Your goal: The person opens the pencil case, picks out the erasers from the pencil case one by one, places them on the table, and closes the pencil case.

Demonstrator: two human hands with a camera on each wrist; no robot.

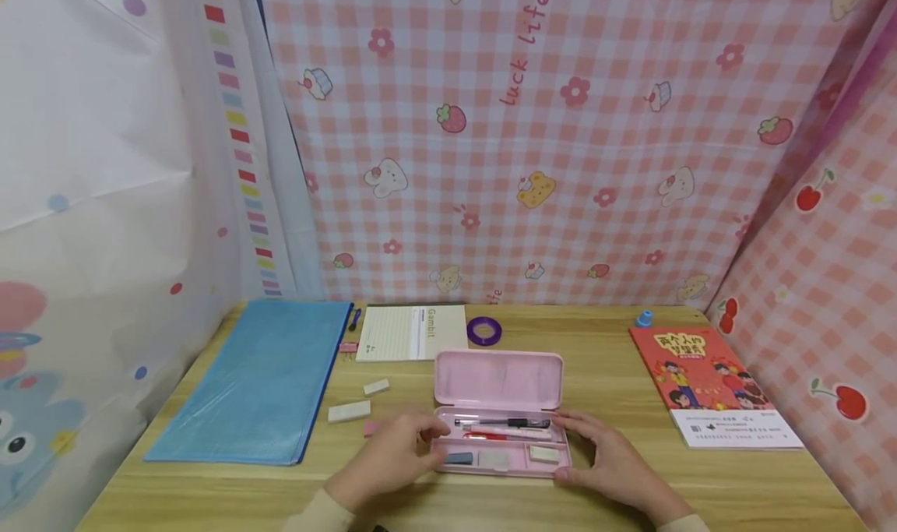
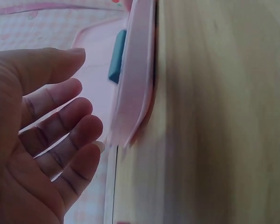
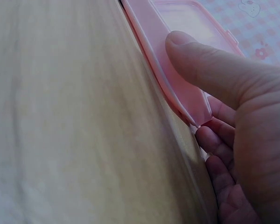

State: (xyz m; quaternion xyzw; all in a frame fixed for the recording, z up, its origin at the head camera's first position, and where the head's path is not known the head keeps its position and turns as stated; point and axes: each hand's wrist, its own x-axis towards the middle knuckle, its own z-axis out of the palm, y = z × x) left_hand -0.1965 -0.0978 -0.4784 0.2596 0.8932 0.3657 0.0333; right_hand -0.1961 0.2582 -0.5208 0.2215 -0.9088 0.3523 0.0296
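A pink pencil case (image 1: 497, 380) lies on the table with its lid swung back. Inside are a black pen (image 1: 529, 423), a red pen (image 1: 483, 436), a dark blue-grey block (image 1: 459, 459), a pale translucent piece (image 1: 494, 460) and a white eraser (image 1: 543, 455). At the case's right end my right hand (image 1: 610, 458) grips it, thumb on the front wall and fingers round the end, as the right wrist view confirms. My left hand (image 1: 395, 448) is beside the left end; in the left wrist view its fingers are loosely bent, with nothing between them and the thumb.
Two white erasers (image 1: 349, 412) and a pink piece (image 1: 371, 428) lie left of the case. A blue folder (image 1: 252, 384) is farther left. Behind are a notepad (image 1: 395, 333) and a purple tape roll (image 1: 484, 331). To the right, a red book (image 1: 708, 376) and a small blue object (image 1: 644, 318).
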